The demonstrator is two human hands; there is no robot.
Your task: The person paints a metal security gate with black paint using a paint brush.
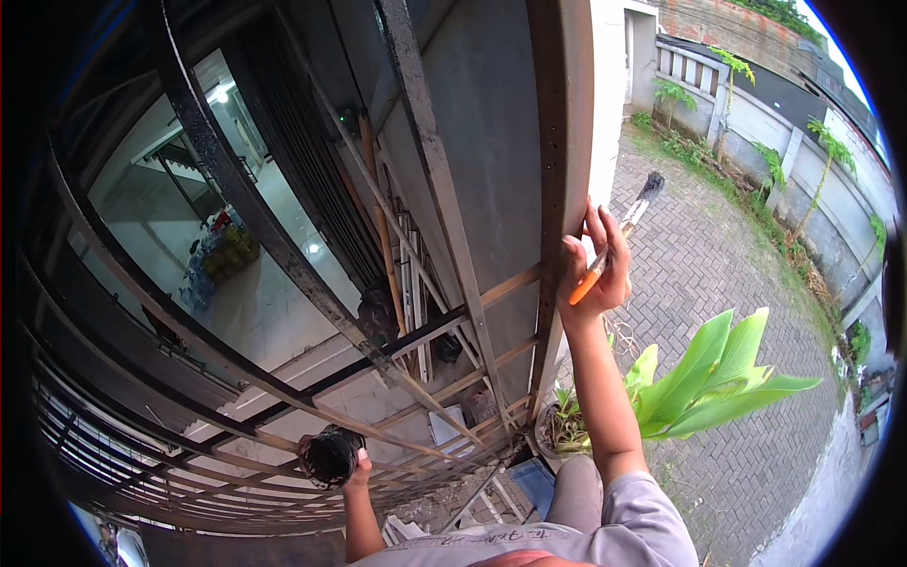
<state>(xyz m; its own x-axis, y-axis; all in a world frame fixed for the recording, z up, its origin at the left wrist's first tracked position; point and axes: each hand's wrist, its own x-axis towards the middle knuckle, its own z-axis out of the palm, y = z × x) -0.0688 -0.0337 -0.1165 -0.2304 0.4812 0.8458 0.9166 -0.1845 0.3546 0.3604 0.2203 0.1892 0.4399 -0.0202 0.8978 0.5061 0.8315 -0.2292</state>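
My right hand [601,274] is raised beside a brown upright post [559,142], its fingertips at the post's edge. Between its fingers is a paintbrush [631,222] with an orange handle end and black-coated bristles pointing up and away to the right. Low on the left, my left hand [359,472] grips a round can [331,456], dark inside and smeared with black, close to the metal grille [326,411]. Some of the grille's bars are glossy black; others look brownish and dull.
Behind the grille lie a tiled room and leaning poles [383,227]. A large-leaved plant [704,378] and a pot [553,439] stand by my right arm. Brick paving [685,260] stretches to a grey boundary wall [812,198]. A blue panel [532,487] lies near my leg.
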